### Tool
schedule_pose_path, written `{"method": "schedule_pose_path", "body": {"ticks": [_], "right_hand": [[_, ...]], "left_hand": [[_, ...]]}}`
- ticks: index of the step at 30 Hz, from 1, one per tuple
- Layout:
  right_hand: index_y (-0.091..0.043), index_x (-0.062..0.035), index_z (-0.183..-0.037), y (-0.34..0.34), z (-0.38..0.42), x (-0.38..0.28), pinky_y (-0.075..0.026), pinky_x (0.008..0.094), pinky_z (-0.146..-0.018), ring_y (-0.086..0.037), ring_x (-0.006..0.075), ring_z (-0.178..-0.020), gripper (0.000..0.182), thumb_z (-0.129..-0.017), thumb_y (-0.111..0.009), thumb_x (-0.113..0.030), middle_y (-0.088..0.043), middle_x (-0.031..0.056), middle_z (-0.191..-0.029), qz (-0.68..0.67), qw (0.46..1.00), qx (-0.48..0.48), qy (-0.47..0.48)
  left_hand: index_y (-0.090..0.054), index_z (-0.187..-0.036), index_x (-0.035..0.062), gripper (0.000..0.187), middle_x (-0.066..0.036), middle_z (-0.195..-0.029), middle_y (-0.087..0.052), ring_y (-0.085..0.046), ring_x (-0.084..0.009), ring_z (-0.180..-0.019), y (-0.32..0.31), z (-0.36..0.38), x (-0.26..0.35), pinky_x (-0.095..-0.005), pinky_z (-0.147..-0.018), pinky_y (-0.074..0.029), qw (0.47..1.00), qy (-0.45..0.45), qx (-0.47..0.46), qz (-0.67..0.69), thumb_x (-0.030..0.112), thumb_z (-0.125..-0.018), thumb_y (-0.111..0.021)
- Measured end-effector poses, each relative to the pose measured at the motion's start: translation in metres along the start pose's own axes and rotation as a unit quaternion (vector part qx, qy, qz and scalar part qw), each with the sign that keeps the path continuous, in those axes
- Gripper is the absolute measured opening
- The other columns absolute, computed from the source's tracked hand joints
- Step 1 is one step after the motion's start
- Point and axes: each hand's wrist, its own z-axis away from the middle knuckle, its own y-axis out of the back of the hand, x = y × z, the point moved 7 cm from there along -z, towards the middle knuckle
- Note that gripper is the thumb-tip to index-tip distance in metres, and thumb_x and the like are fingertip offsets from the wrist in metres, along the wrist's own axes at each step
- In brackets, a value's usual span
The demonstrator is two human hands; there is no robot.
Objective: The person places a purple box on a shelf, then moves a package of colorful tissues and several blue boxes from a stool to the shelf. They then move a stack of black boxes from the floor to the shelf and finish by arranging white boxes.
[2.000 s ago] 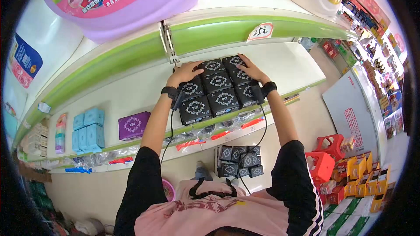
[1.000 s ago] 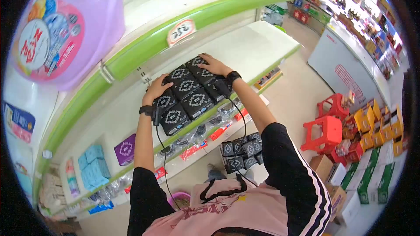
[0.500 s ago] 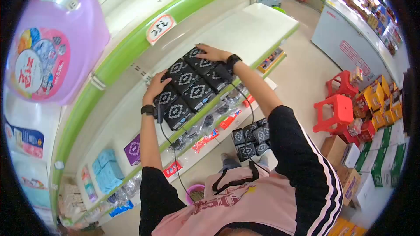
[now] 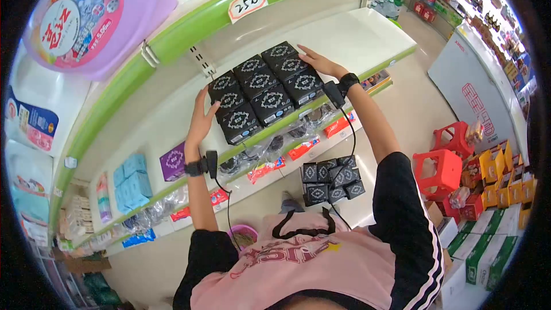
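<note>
Several black packs with white patterns (image 4: 262, 82) lie in a tight block on the white shelf (image 4: 356, 34). My left hand (image 4: 201, 119) is at the block's left side, its fingers spread and the fingertips by the edge packs. On the right side, my right hand (image 4: 323, 64) rests beside the block, fingers apart. Neither hand is wrapped round a pack. Both wrists carry black bands with devices and cables. Another group of black packs (image 4: 333, 179) is lower down, near my feet.
A purple pack (image 4: 173, 162) and blue packs (image 4: 132, 183) stand left on the shelf. Overhead is a green shelf edge (image 4: 195, 20) with a price tag. Red stools (image 4: 439, 163), a white freezer (image 4: 479, 89) and stacked cartons are at the right.
The block of packs now looks squarer and more evenly lined up. Both hands have shifted from its top to its sides, and the camera view has turned somewhat.
</note>
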Motion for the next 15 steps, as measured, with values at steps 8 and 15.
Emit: {"method": "schedule_pose_path", "body": {"ticks": [8, 15], "right_hand": [[-0.028, -0.0021, -0.144, -0.014, -0.007, -0.005, -0.018, 0.0278, -0.112, -0.027, 0.0201, -0.137, 0.071, -0.096, -0.036, -0.053, -0.03, 0.0105, -0.148, -0.245, 0.965, 0.06, -0.071], [-0.033, -0.0023, -0.142, -0.027, -0.022, 0.006, -0.022, 0.0284, -0.111, -0.035, 0.0172, -0.132, 0.054, -0.1, -0.034, -0.036, -0.036, 0.0072, -0.146, -0.305, 0.951, 0.033, -0.023]], "left_hand": [[-0.033, -0.141, 0.0018, 0.048, -0.011, -0.144, -0.037, -0.032, -0.02, -0.135, -0.032, 0.084, -0.039, -0.0298, -0.109, -0.025, 0.819, 0.138, 0.278, 0.483, 0.025, -0.1, -0.042], [-0.019, -0.147, 0.0029, 0.063, -0.012, -0.154, -0.018, -0.016, -0.0218, -0.142, -0.052, 0.045, -0.097, -0.0338, -0.115, -0.01, 0.86, 0.173, 0.197, 0.438, 0.046, -0.1, -0.023]]}}
